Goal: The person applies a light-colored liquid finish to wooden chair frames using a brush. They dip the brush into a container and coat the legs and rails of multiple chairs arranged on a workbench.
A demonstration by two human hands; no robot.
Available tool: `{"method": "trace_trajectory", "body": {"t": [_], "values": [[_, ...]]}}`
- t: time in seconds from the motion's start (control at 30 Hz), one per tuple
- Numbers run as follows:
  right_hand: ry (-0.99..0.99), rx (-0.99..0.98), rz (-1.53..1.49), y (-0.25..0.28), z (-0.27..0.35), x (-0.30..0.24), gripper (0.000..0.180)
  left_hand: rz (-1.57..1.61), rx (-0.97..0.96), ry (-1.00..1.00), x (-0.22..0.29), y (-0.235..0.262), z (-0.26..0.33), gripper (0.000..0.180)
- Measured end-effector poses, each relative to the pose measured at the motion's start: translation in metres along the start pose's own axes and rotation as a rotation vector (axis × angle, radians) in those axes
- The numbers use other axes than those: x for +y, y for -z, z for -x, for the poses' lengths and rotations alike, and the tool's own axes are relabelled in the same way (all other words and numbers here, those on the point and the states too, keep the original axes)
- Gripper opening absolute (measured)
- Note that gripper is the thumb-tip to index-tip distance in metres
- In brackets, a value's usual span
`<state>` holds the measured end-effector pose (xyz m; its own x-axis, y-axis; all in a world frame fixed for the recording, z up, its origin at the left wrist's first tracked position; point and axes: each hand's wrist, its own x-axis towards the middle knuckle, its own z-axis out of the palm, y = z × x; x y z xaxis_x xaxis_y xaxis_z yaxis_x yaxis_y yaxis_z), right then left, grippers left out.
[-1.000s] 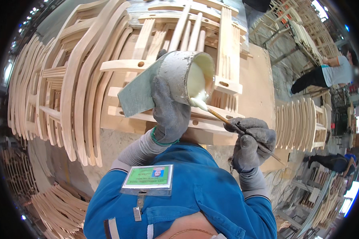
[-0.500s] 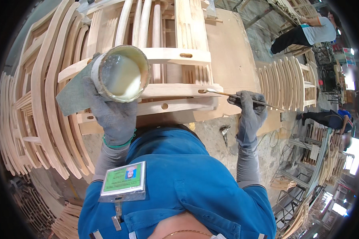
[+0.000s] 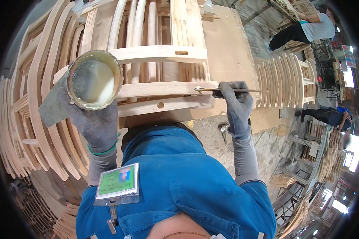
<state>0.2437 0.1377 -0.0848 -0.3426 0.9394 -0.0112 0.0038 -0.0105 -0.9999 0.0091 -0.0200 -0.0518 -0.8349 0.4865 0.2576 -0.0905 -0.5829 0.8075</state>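
Note:
In my gloved left hand is a round cup with a crusted rim, part filled with a whitish, glue-like liquid. A stiff grey-green sheet sticks out beside the cup; whether my fingers also grip it is hidden. My gloved right hand pinches a thin wooden stick. Its pale tip is at the slot near the right end of a pale wooden rail. In front of that lies another rail with a round hole, nearer my body.
Slatted wooden frames stand in a row at the left. Brown board covers the bench beyond my right hand. More curved wooden parts are stacked to the right. Two people are farther off at the right.
My left hand and the cup have moved left and slightly down. My right hand has shifted left and up, bringing the stick farther over the slotted rail's end.

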Motion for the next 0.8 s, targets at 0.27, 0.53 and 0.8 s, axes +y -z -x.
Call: {"method": "trace_trajectory", "body": {"t": [0.27, 0.53, 0.8], "values": [[0.143, -0.228, 0.414, -0.007, 0.002, -0.023, 0.017, 0.078, 0.119, 0.065, 0.007, 0.007, 0.002, 0.044], [0.192, -0.225, 0.568, -0.012, -0.004, -0.034, 0.021, -0.342, 0.098, -0.166, 0.008, 0.023, 0.006, 0.052], [0.160, -0.197, 0.403, -0.007, -0.007, -0.025, 0.023, -0.260, 0.077, -0.159, 0.014, 0.017, 0.011, 0.057]]}}
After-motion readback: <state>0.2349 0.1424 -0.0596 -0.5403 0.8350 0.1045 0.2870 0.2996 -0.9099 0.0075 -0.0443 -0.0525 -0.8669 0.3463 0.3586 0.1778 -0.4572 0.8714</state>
